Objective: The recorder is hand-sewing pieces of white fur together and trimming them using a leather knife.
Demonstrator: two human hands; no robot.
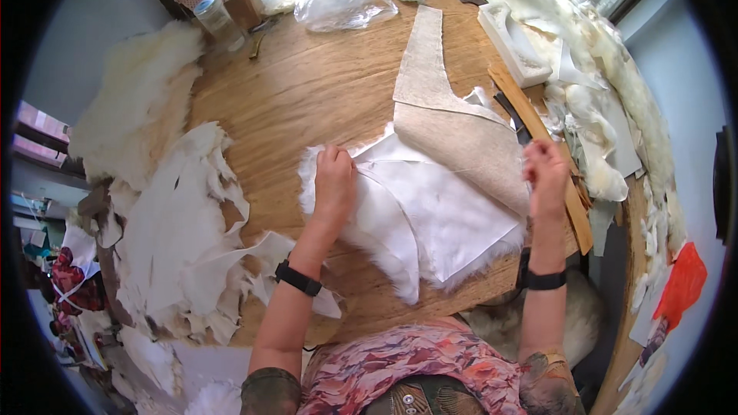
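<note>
A white fur piece (pixel 469 219) lies skin side up before me, with long hair showing around its edges and a curved seam line on its left part. My left hand (pixel 336 178) is closed on its upper left edge, fingers pinching the skin. My right hand (pixel 546 173) is raised at the right, beyond the piece, with its fingertips pressed together; whatever they hold is too small to make out. Between the hands, a beige felt-like pattern piece (pixel 461 142) overlaps the top of the white skin, its narrow strip reaching toward the far edge of the table.
Beside my right hand lies a wooden strip (pixel 550 138), with a white plastic tray (pixel 516 46) beyond it. Scraps of white fur (pixel 600 134) heap along the right. Pale pelts (pixel 181 230) cover the left side. A clear plastic bag (pixel 342 1) and a jar (pixel 219 21) stand far back.
</note>
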